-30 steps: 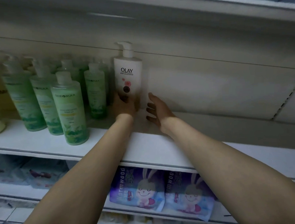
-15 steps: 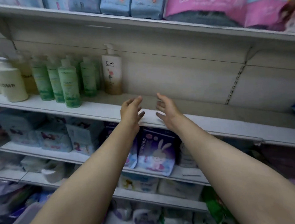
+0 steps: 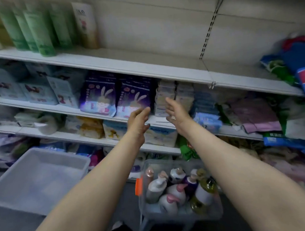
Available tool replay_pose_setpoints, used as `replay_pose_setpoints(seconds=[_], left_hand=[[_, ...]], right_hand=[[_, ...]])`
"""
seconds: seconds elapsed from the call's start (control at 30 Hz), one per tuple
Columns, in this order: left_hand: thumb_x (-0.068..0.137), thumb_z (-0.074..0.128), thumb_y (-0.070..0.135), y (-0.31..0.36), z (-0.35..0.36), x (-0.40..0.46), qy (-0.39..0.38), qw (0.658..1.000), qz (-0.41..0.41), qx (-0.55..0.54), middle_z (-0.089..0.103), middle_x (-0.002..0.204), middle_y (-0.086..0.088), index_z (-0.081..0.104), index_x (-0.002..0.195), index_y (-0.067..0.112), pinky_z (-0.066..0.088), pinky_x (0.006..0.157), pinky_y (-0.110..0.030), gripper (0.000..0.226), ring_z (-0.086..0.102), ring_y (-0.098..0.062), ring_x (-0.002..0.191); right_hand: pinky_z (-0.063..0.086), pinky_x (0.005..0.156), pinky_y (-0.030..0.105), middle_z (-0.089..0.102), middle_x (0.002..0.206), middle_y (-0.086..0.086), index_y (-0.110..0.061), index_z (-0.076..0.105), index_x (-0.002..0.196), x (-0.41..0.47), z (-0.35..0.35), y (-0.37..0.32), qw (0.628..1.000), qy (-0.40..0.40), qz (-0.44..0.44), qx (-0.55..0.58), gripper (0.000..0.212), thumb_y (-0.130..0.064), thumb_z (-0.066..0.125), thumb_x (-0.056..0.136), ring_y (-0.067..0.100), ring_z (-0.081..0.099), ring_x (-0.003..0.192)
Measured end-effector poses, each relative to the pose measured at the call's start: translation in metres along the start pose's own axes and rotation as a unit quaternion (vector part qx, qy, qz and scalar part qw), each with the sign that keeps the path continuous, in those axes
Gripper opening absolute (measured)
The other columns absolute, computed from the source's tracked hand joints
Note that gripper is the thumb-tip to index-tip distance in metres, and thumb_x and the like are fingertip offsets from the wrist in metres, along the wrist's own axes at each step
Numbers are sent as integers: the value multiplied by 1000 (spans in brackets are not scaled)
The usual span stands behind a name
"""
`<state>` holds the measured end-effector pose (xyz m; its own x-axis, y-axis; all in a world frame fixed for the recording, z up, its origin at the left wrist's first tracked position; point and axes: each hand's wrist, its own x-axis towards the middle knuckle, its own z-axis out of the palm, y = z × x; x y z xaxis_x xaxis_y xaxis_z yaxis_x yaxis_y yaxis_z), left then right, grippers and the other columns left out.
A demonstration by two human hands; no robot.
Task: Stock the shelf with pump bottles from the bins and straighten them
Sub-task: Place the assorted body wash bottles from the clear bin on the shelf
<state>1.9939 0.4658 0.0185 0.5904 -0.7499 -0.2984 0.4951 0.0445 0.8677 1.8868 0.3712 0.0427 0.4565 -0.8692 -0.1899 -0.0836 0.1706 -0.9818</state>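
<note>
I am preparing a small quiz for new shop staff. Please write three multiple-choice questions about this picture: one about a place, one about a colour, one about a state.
1. Where does the white Olay bottle stand?
A. right of the green bottles on the top shelf
B. in the clear bin
C. on the floor

2. What colour is the latch on the clear bin of pump bottles?
A. blue
B. orange
C. black

3. What do the left hand and right hand hold?
A. one bottle each
B. one bottle together
C. nothing

Answers: 1 A, it stands at the right end of the green row. 2 B, the clip on the bin's left wall is orange. 3 C, both hands are open in the air before the shelves.
</note>
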Motion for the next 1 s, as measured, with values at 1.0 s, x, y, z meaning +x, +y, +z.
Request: replay_pose_setpoints(seconds=[1.0], left_hand=[[86,77,29,-293,-90,3,-43,945,-148,289,50,136,12,49,146,24,38,104,-24,66,44,-5,123]], right_hand=[[37,112,46,50,147,8,-19,48,146,-117,-159,344,914,282,284,-71,59,-49,55,96,27,49,131]])
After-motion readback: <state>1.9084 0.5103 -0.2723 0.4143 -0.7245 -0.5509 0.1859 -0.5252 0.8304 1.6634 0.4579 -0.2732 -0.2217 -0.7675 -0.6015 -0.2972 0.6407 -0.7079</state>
